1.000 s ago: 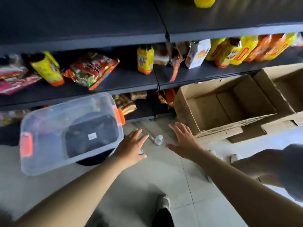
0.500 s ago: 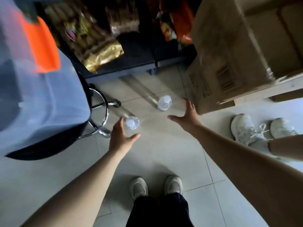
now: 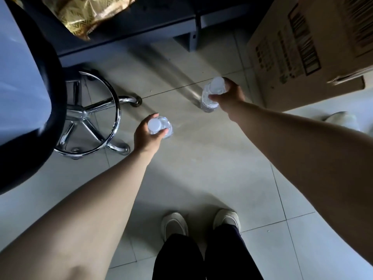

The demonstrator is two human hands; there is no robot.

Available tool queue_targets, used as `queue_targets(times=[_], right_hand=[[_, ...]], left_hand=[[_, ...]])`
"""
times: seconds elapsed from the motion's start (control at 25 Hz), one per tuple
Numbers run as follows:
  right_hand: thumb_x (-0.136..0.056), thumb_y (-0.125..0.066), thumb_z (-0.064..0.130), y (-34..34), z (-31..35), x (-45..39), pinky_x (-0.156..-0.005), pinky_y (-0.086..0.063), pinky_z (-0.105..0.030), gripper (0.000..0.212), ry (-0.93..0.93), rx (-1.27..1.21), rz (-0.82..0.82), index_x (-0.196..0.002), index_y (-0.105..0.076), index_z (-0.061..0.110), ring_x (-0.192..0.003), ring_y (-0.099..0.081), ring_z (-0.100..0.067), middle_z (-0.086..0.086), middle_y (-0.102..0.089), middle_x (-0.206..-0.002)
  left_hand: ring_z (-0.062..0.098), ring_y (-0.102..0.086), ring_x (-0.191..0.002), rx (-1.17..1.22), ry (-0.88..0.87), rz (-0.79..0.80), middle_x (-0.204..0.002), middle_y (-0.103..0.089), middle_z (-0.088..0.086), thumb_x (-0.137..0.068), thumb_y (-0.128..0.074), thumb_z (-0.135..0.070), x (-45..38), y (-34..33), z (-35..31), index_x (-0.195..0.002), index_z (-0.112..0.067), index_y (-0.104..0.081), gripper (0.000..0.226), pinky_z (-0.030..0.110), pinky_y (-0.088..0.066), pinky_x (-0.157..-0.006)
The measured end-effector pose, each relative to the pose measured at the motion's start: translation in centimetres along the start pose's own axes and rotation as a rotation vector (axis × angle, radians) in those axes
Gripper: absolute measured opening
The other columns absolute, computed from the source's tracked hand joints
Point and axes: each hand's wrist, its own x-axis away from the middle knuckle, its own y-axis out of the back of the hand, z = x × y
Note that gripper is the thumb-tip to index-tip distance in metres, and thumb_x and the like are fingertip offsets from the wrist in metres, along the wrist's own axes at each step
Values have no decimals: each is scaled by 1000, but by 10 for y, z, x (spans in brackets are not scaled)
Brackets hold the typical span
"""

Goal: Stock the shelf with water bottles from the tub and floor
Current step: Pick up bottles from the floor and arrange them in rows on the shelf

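Two clear water bottles with white caps stand upright on the tiled floor, seen from above. My left hand is wrapped around the neck of the left bottle, beside the stool's chrome base. My right hand grips the right bottle near its cap, close to the cardboard box. The clear plastic tub fills the left edge, resting on the stool's black seat. The dark bottom shelf runs along the top.
A chrome stool base with castors stands left of my left hand. A large cardboard box sits at the upper right. A gold snack bag lies on the bottom shelf. My shoes are below; another person's shoe is at right.
I have bent lower toward the floor. Both hands, open and reaching half a second ago, have closed around the two bottles.
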Motion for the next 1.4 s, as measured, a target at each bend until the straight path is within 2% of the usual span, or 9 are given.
queue_targets(times=[0.32,0.52,0.76,0.92,1.0,1.12,1.24,1.32,1.4], right_hand=[[-80,-71,21,9,5,33,-88,-45,-27,51,132,156,35,-128,-54,19,-114,-56,-22,-5,-59,-126],[-78,-73,18,51,48,119,-92,-44,-26,50,287,145,100,-124,-56,16,-114,-55,-15,1,-60,-124],[-79,-71,20,137,171,242,-94,-47,-37,29,398,-34,86,-104,-58,27,-105,-60,-18,3,-65,-105],[-81,-70,14,200,297,328,-87,-48,-26,22,527,-123,85,-91,-57,28,-99,-61,-13,5,-66,-95],[-82,-70,13,235,369,382,-75,-46,-13,20,588,-168,94,-90,-58,27,-90,-61,-8,8,-66,-92],[-82,-70,16,281,480,456,-66,-47,-11,20,714,-152,147,-97,-60,27,-91,-62,-5,7,-68,-98],[-83,-67,9,318,599,544,-68,-51,-21,20,928,-132,241,-91,-59,25,-89,-62,-8,5,-67,-97],[-87,-61,3,333,667,603,-77,-49,-29,19,1056,-149,293,-89,-59,22,-86,-61,-10,2,-67,-94],[-91,-56,3,337,716,651,-71,-51,-25,20,1115,-161,344,-91,-59,23,-81,-63,-6,5,-67,-91]], left_hand=[[27,-60,-95,-12,-32,-90,-101,-69,8,-73,-78,-33,34,17,-6,-112,-18,-64,44,25,-42,-76],[29,-61,-94,42,-87,-89,-105,-66,9,-69,-81,-30,106,42,-43,-112,-15,-65,49,33,-47,-84],[8,-59,-93,304,-89,-190,-103,-68,-3,-69,-81,-20,228,126,-142,-107,-16,-65,42,9,-38,-78],[2,-61,-75,502,-162,-160,-86,-70,-4,-60,-76,-32,283,237,-238,-94,-18,-68,38,14,-47,-75],[12,-60,-66,535,-198,-236,-73,-70,-2,-59,-79,-33,314,307,-292,-80,-18,-69,27,26,-49,-68],[5,-55,-55,615,-279,-355,-51,-63,-13,-54,-83,-36,354,416,-371,-56,-18,-65,25,21,-44,-56],[9,-57,-59,675,-416,-405,-58,-65,-11,-47,-81,-46,399,529,-441,-60,-22,-69,30,29,-46,-61],[12,-60,-64,685,-500,-407,-67,-69,-4,-55,-87,-34,425,603,-477,-66,-19,-70,25,31,-49,-65],[10,-64,-72,640,-530,-334,-81,-72,-2,-63,-85,-26,448,667,-505,-83,-16,-73,25,23,-51,-64]])
